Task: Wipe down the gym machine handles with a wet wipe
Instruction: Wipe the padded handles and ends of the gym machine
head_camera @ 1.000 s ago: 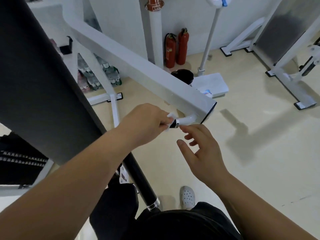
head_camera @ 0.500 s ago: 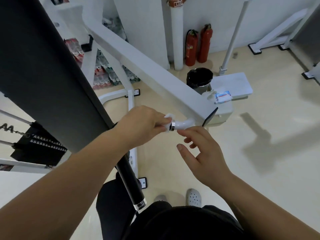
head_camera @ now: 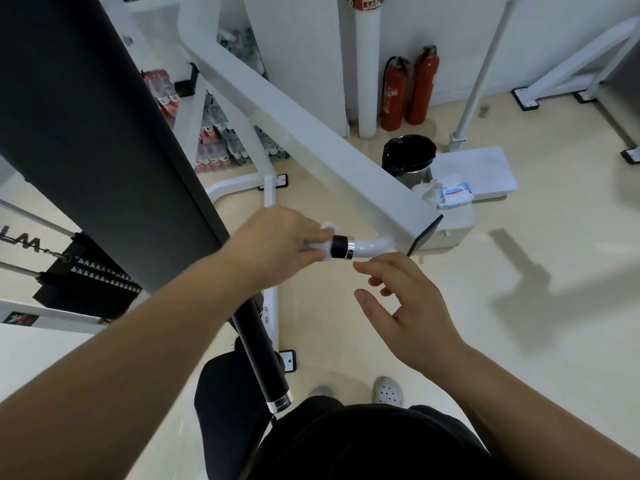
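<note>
Where wet wipe [head_camera: 327, 225] slid, handle [head_camera: 341, 248] newly bare.

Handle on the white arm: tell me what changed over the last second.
The left hand, holding the wet wipe round the handle, slid back from the white bend, baring more black grip. Unchanged: the left hand's hold, and the right hand open just below, holding nothing.

— What's carrying everything?
— I see a pale floor [head_camera: 519, 341]. Two red fire extinguishers [head_camera: 420, 88] stand by the far wall, with a black bin [head_camera: 408, 155] near them and a white platform [head_camera: 474, 168] just beside the bin.
— And to the left?
— Packs of bottles [head_camera: 221, 147], behind the machine's white base frame [head_camera: 270, 188].
</note>
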The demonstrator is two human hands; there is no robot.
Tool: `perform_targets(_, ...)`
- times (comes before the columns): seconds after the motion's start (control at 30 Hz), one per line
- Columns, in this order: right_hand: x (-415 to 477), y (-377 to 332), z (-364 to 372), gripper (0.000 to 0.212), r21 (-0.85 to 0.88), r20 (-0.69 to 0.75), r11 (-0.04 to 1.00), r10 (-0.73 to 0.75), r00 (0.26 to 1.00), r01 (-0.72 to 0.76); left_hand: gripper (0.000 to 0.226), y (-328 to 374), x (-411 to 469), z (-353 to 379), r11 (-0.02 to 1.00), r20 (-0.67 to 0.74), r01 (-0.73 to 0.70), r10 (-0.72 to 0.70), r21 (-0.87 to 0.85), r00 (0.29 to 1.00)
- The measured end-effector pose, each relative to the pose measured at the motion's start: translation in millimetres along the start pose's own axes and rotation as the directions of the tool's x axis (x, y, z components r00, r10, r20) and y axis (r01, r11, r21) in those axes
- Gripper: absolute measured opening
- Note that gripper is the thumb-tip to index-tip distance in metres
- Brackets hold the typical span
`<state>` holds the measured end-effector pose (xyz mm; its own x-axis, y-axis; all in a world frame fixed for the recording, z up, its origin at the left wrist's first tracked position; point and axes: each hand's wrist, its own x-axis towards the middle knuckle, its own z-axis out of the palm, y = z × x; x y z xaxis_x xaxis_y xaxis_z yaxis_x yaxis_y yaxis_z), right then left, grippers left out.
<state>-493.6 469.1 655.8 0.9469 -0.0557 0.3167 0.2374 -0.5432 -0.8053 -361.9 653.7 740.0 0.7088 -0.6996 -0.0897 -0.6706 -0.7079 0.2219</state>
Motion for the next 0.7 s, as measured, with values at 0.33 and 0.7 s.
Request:
perform_targets(0.33, -10.2, -9.8, 19.4, 0.029, 0.014, -0.034, 0.998, 0.054, 0.998, -0.054, 0.036, -22.1, -18.8, -5.8, 0.991, -0.017, -0.074, 0.077, 0.112, 0.997)
perform_targets(0.7, -7.1, -51.9, 54.1, 0.028, 0.211, -0.097, 0.941, 0.289, 0.952, -0.264, 0.045, -17.8, -3.0, 2.5, 0.993, 0.027, -0.112, 0.112, 0.021, 0.993)
